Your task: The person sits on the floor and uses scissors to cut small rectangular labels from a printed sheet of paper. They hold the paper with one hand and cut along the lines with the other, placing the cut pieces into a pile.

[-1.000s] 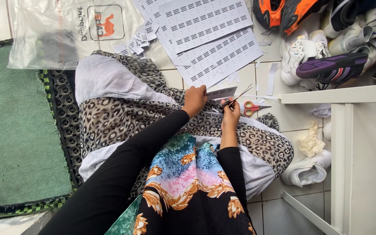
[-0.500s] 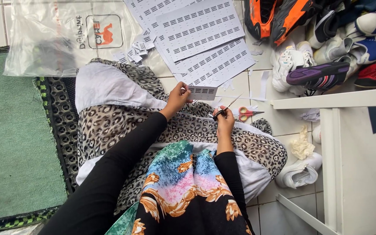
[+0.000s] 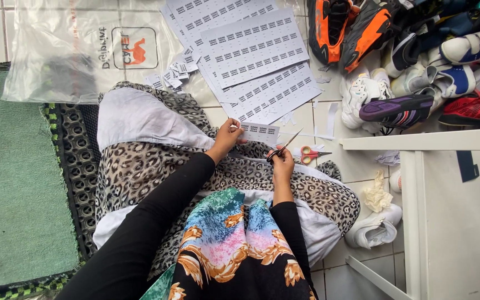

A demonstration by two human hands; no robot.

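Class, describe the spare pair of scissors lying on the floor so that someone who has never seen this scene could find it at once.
Start at the white shelf frame on the right, then look just left of its top bar. There, on the tiled floor beside the right hand, lie the spare scissors. Their red handles set them apart from the dark pair in that hand.

We see white label sheets (image 3: 251,53) fanned across the tiles up top, cut labels (image 3: 174,73) piled beside them, a clear plastic bag (image 3: 79,50) at left, and one white label strip (image 3: 259,133) pinched in our left hand (image 3: 228,136).
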